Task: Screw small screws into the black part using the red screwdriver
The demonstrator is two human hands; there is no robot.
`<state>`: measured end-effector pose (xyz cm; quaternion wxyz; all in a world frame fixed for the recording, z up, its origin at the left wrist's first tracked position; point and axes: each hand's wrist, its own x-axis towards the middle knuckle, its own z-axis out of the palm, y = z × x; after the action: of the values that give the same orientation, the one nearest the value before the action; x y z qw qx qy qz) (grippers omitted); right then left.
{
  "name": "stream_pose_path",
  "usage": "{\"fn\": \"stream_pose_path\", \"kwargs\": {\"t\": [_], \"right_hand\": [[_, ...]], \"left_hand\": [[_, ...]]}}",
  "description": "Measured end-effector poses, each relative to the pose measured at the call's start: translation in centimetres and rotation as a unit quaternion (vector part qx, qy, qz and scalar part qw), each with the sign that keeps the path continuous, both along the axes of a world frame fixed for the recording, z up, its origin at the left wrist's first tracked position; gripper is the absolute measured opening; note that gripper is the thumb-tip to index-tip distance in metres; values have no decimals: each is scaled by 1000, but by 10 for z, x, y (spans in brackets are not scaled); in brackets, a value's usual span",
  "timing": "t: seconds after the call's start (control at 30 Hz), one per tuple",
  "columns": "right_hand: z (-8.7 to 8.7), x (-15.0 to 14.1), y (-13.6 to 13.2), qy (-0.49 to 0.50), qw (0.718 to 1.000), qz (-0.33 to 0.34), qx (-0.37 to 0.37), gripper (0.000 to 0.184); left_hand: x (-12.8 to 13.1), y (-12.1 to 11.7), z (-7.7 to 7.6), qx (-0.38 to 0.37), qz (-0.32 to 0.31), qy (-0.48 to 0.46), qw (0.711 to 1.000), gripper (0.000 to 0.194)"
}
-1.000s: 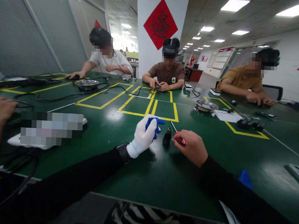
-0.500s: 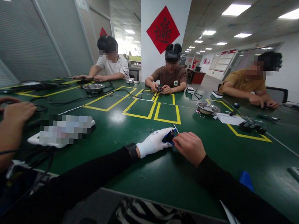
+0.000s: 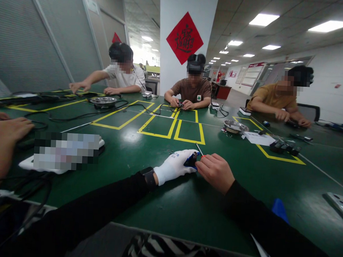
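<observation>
At the upper left of the frame, a co-worker (image 3: pixel 126 80) in a white shirt stretches one arm farther left than half a second ago. At the centre, the person's white-gloved left hand (image 3: pixel 175 165), coming from the lower left, curls around a black part (image 3: pixel 191 160), which a second ago stood ungripped on the green table (image 3: pixel 161 204). The part's long axis is near upright, its metal end (image 3: pixel 195 154) up; whether its base touches the table cannot be told. Just right of it, a screwdriver (image 3: pixel 198 149) slants, shaft pointing up and slightly left. The person's bare right hand (image 3: pixel 216 172), back turned up, pinches its mostly hidden red handle (image 3: pixel 203 156).
</observation>
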<state>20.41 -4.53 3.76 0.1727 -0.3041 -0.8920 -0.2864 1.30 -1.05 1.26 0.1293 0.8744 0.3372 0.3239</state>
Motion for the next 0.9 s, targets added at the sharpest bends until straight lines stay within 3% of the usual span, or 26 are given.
{"fn": "stream_pose_path", "kwargs": {"t": [0.2,0.3,0.4,0.5,0.6,0.73,0.9], "right_hand": [[-1,2,0,9,1000,-4,-21,18],[-4,3,-1,64,996,-9,-60,17],[-5,5,3,205,970,-44,-121,16],[2,13,16,296,933,-125,-162,15],[13,23,35,142,957,-153,-203,21],[16,33,53,-74,979,-55,-181,34],[17,47,58,-142,978,71,-138,27]], "left_hand": [[0,0,0,-4,3,4,1000,54],[0,0,0,-12,-1,5,1000,52],[0,1,0,-25,3,4,1000,54],[0,3,-2,-46,19,-6,999,57],[-1,8,-4,-63,32,-22,997,59],[-3,13,-9,-68,48,-52,995,64],[-4,15,-8,-120,53,-92,987,67]]}}
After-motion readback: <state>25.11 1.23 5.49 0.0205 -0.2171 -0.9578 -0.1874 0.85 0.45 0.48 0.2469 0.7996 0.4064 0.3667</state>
